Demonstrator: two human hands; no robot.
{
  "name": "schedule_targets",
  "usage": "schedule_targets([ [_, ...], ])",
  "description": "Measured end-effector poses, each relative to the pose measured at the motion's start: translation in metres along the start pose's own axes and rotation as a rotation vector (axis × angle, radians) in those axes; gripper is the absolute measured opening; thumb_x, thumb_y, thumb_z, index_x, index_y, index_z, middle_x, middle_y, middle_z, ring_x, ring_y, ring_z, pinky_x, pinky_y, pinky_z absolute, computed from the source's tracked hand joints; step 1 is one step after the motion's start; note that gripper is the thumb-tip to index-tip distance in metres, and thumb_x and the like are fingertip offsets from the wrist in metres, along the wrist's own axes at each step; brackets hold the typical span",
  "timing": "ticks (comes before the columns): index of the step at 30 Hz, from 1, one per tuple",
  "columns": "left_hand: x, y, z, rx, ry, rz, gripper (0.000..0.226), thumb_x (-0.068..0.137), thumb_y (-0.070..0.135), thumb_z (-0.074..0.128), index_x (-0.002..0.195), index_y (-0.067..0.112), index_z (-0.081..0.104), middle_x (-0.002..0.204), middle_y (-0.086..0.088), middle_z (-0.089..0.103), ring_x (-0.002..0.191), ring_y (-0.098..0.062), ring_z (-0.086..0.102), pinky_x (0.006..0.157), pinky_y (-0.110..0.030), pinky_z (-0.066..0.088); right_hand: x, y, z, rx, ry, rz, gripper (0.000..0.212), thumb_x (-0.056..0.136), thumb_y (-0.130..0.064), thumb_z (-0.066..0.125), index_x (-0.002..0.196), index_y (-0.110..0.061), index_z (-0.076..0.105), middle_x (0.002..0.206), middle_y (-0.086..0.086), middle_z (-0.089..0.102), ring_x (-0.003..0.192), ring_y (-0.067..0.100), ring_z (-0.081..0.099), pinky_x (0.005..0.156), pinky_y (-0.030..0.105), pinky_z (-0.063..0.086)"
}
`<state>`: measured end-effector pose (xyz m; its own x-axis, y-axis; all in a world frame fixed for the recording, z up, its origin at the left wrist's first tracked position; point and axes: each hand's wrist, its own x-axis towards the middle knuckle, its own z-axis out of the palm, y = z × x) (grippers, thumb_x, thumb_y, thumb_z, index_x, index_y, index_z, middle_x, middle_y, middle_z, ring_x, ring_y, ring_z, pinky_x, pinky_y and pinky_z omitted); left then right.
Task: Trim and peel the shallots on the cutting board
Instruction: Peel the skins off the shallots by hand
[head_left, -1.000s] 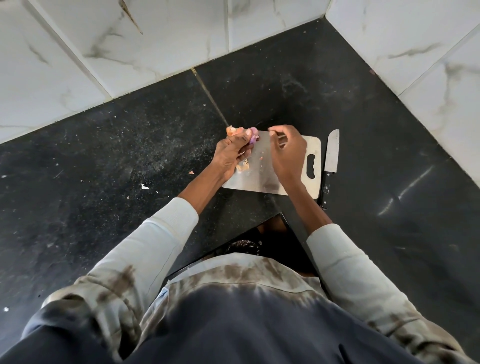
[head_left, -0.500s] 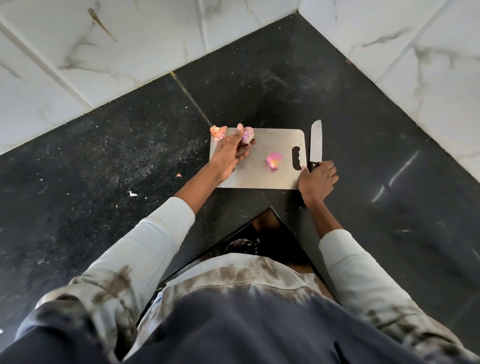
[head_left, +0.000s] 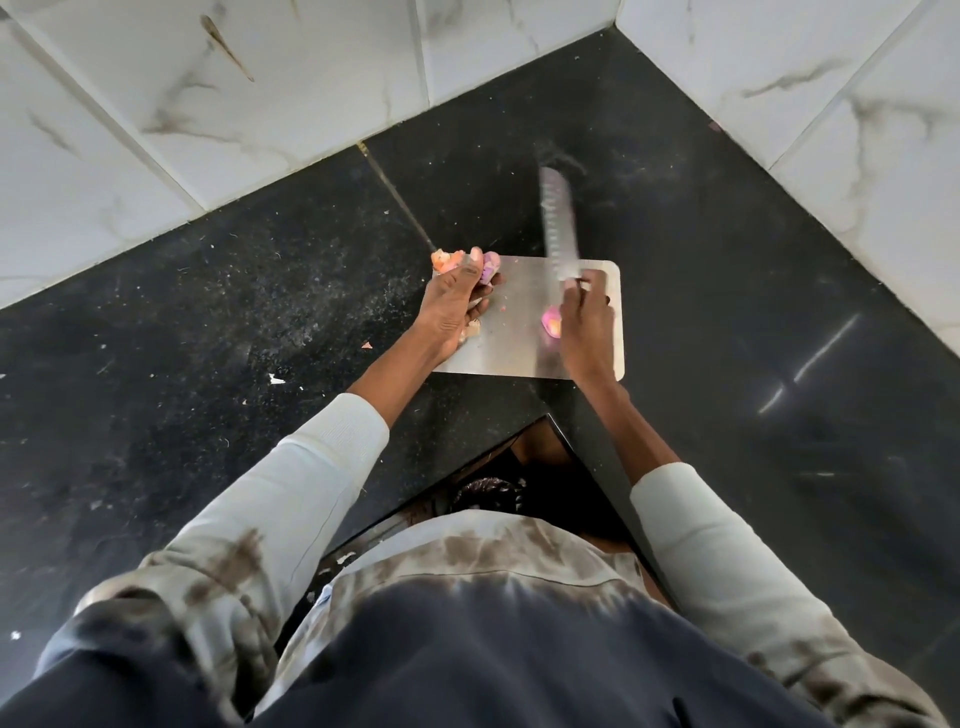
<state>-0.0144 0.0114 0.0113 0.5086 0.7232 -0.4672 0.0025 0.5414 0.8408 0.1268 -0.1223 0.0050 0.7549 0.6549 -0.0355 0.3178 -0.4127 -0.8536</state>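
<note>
Mostly open black bench (head_left: 234, 312) spreads to the left and right of a steel cutting board (head_left: 514, 338), with marble-look wall tiles (head_left: 260, 78) closing it in on the far left and far right and meeting in a corner beyond. The board's near edge lies close to the notch where the bench's front edge turns inward toward the person. Small flecks and a white scrap (head_left: 277, 379) dot the bench to the left.

At the board's far left corner, the left hand (head_left: 454, 306) grips a pinkish-purple shallot (head_left: 491, 266), its fingers (head_left: 488, 297) curled under it and the thumb pressed on top. Orange-pink peel scraps (head_left: 448, 260) lie just beside that hand at the board's corner.

Near the board's right side, the right hand (head_left: 584, 325) has its fingers (head_left: 592, 283) wrapped round the handle of a knife (head_left: 558, 228); the handle itself is hidden. The blade is motion-blurred and points away, reaching past the board's far edge. A glossy pink shallot piece (head_left: 550, 323) rests on the board, just left of the right hand.
</note>
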Motion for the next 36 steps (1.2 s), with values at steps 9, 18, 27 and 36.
schedule_targets([
  [9,0.001,0.006,-0.008,-0.065,0.112,0.005,0.034,0.097,0.046,0.071,0.089,0.015,0.08,0.092,-0.01,0.074,0.078,-0.019,0.063,0.075,-0.034,0.058,-0.023,-0.025,0.036,-0.104,-0.148,-0.327,0.038,0.113,-0.037,0.042,0.145,-0.015,0.044,0.117,0.004,0.073,0.07,0.009,0.065,0.058,0.022,0.053],
  [18,0.003,0.009,-0.008,-0.04,0.113,0.029,0.032,0.1,0.036,0.071,0.075,0.017,0.077,0.083,-0.012,0.073,0.075,-0.019,0.066,0.082,-0.041,0.059,-0.017,-0.028,0.034,-0.148,-0.126,-0.291,0.031,0.113,-0.032,0.045,0.14,-0.017,0.048,0.102,-0.005,0.07,0.077,0.007,0.067,0.071,0.019,0.054],
  [27,0.01,0.004,-0.02,0.001,0.042,0.104,0.034,0.09,0.039,0.078,0.096,0.005,0.077,0.118,-0.033,0.07,0.108,-0.036,0.069,0.107,-0.057,0.055,-0.015,-0.013,0.028,-0.11,-0.113,-0.269,0.027,0.112,-0.027,0.049,0.137,-0.017,0.048,0.093,-0.01,0.066,0.064,0.007,0.061,0.062,0.013,0.046],
  [36,0.011,0.003,-0.021,-0.01,0.111,0.043,0.018,0.102,0.016,0.068,0.1,0.001,0.077,0.087,-0.006,0.075,0.074,-0.007,0.07,0.072,-0.019,0.058,-0.022,-0.017,0.038,-0.082,-0.187,-0.352,0.029,0.114,-0.032,0.043,0.139,-0.019,0.046,0.094,-0.002,0.068,0.064,0.01,0.06,0.054,0.025,0.049],
])
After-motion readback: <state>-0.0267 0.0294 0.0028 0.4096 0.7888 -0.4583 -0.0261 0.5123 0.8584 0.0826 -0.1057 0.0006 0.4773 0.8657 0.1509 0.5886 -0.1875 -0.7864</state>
